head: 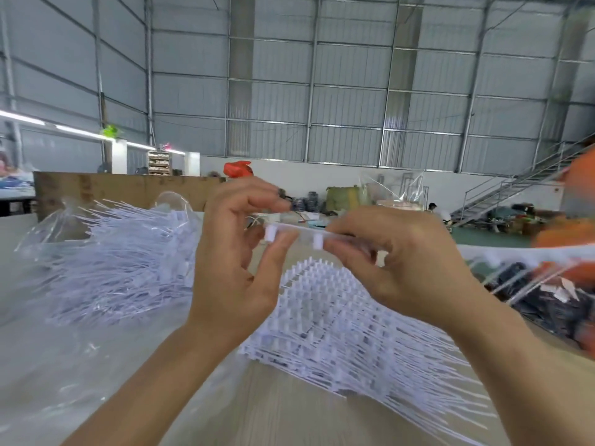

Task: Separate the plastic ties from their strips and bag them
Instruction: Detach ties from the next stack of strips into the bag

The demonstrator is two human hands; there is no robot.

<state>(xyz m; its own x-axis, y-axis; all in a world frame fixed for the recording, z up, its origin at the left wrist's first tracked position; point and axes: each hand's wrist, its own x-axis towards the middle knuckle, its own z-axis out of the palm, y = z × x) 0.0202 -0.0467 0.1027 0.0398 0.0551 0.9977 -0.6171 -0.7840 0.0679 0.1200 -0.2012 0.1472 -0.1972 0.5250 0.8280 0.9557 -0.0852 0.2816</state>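
Clear bag (54,220) holds loose ties (128,262); both hands pinch a strip (299,233)

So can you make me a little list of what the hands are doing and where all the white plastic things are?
left hand: pinches the left end of the strip
right hand: pinches the right end of the strip
strip: held up in the air, white tie heads on it
stack of strips: on the table, below the hands
clear bag: left, with the pile of loose ties
pile of loose ties: left of the hands
table: pale wood
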